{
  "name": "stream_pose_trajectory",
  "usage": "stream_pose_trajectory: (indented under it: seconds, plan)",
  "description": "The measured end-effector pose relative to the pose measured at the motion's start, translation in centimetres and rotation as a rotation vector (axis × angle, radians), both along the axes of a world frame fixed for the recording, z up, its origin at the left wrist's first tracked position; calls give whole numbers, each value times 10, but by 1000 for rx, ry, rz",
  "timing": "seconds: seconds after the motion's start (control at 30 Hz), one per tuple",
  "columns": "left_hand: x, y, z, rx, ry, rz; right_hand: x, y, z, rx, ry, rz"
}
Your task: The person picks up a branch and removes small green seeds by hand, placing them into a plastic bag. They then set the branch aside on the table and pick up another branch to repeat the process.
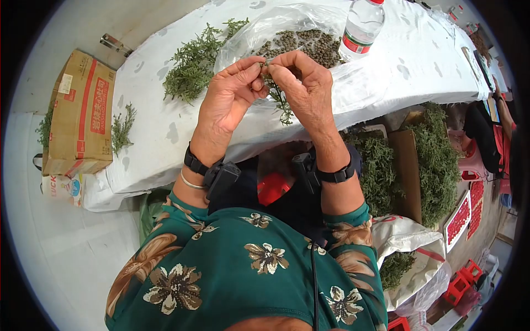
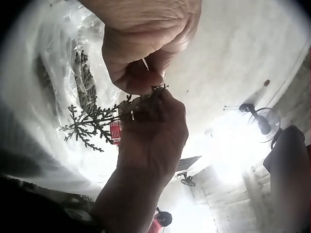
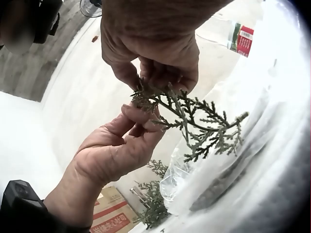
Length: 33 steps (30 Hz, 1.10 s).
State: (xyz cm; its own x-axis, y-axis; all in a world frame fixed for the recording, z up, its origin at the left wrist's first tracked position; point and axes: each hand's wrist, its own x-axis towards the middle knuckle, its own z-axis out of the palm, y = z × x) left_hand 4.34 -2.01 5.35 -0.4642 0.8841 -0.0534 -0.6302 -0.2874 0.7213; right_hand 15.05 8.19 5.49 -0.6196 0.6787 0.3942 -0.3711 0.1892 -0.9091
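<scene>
A small sprig of scaly-leaved evergreen is between my two hands, held up over the near part of the white-covered table. My left hand pinches it with thumb and forefinger near one end. Right beside it, my right hand grips the same sprig between thumb and curled fingers, the fingertips of both hands nearly meeting. Leafy side twigs hang down past the right hand. Behind the hands lies a clear plastic bag with many small round brown berry-like pieces on it.
Cut evergreen branches lie left of the bag, with a smaller sprig nearer the cardboard box. A water bottle stands behind the right hand. More greenery fills containers at the right; red stools stand beyond.
</scene>
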Motion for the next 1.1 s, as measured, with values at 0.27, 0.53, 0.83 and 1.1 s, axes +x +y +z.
stream_pose_trajectory:
  seconds: [0.27, 0.53, 0.83, 1.1]
  plan:
    - [1, -1, -1, 4, 39, 14, 0, -1, 2, 76, -17, -44]
    - [2, -2, 0, -5, 46, 44, 2, -3, 2, 105, -83, -39]
    - [5, -1, 2, -20, 78, 75, 2, -4, 2, 186, -83, -85]
    - [4, -1, 2, -43, 134, 73, 4, -4, 4, 182, -82, -73]
